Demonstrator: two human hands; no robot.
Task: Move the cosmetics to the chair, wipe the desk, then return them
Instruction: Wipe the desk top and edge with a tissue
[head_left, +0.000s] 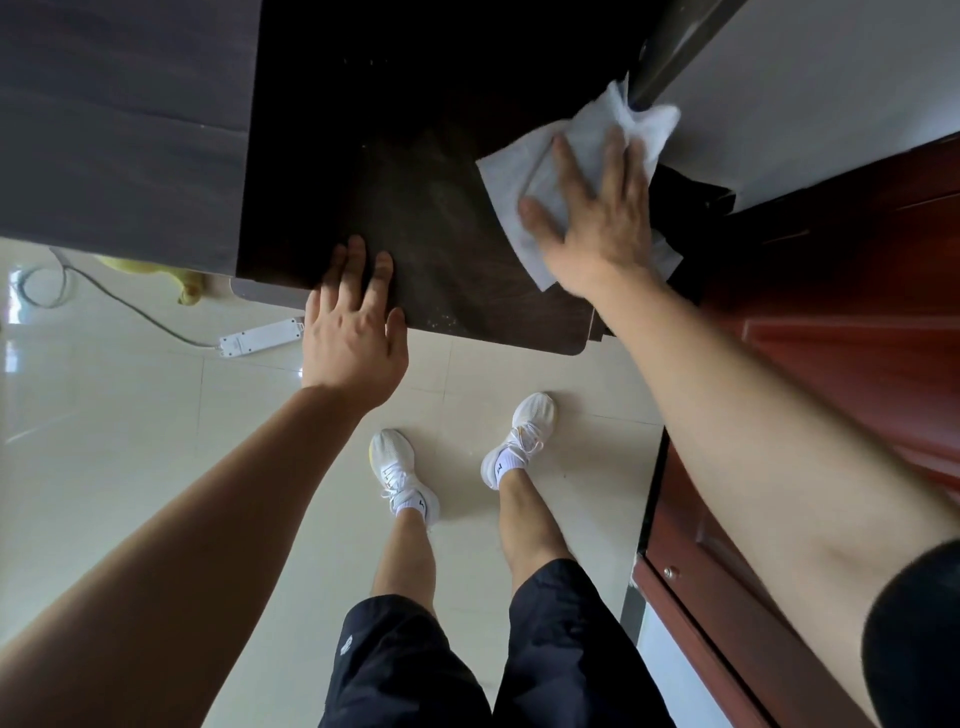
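Right hand (597, 218) flat on the wipe (506, 171)
Its grip is wide, fingers straight, pressing the wipe onto the dark bench (415, 156) at 1 o'clock; the left hand (353, 332), grip wide too, rests on the bench's near edge, at 8 o'clock from the wipe.

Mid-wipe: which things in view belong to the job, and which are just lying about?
Job:
desk
white wipe, pressed flat by the right hand
left hand, resting on the desk's near edge

Lying about:
power strip and cable on the floor
yellow object under the desk
red door
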